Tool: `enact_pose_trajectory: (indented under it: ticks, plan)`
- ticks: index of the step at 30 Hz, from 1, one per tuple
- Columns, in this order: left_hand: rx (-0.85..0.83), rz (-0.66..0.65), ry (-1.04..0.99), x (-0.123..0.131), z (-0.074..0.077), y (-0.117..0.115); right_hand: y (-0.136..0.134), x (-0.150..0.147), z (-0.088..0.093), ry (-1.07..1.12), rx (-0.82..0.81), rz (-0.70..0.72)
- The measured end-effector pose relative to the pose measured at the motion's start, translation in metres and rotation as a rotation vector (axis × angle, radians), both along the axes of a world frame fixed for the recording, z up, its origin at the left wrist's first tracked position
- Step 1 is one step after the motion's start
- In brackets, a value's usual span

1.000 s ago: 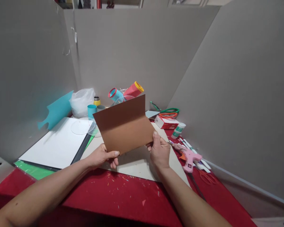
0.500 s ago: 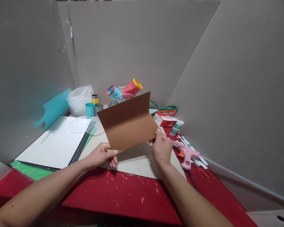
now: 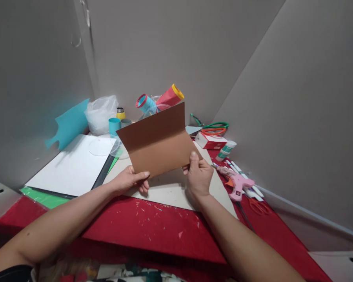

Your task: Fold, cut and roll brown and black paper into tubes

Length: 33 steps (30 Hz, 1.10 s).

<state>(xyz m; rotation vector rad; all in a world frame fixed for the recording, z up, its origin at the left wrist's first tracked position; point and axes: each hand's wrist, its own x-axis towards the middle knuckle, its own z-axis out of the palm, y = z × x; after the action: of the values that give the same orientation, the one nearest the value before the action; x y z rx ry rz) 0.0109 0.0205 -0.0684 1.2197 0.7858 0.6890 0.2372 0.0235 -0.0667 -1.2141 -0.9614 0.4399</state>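
A brown sheet of card (image 3: pixel 161 152), creased along its length, is held up in front of me with its far half tilted upward. My left hand (image 3: pixel 132 180) pinches its near left corner, thumb on top. At the near right corner my right hand (image 3: pixel 198 172) grips it between thumb and curled fingers. Under the card lies a pale board (image 3: pixel 167 196), partly hidden by the card and both hands. To the right of my right hand is a pink glue gun (image 3: pixel 239 184).
White paper (image 3: pixel 73 164) lies on the left of the red table (image 3: pixel 129 223). Behind stand a plastic bag (image 3: pixel 101 115), a turquoise cup (image 3: pixel 114 126) and decorated paper tubes (image 3: pixel 170 97). On the right are a red-and-white box (image 3: pixel 210 141), small tubs (image 3: pixel 226 150), markers and red-handled scissors (image 3: pixel 258 206).
The view has tipped down slightly, so the table's contents sit higher in the picture. Both hands keep their hold on the brown card, which looks much the same.
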Motion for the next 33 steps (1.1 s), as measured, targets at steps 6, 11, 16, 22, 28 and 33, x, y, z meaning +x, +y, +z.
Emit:
enact_pose_trajectory:
  ticks: [6,11,16,22,28,33]
  plan:
    - [0.03,-0.022,0.007,0.0,-0.003,0.001,-0.004,-0.006,-0.012,-0.089,0.012,0.096]
    - [0.042,-0.061,0.013,0.0,-0.006,0.002,-0.006,-0.004,-0.017,-0.154,0.014,0.147]
    - [0.051,-0.066,0.011,0.001,-0.006,0.001,-0.005,-0.002,-0.017,-0.175,0.009,0.128]
    - [0.053,-0.048,0.009,0.002,-0.007,0.001,-0.005,-0.005,-0.015,-0.178,0.002,0.136]
    - [0.051,-0.036,0.01,0.002,-0.005,0.0,-0.004,-0.006,-0.015,-0.171,-0.002,0.139]
    - [0.054,-0.009,0.012,0.003,-0.003,-0.001,-0.003,-0.007,-0.014,-0.162,-0.005,0.154]
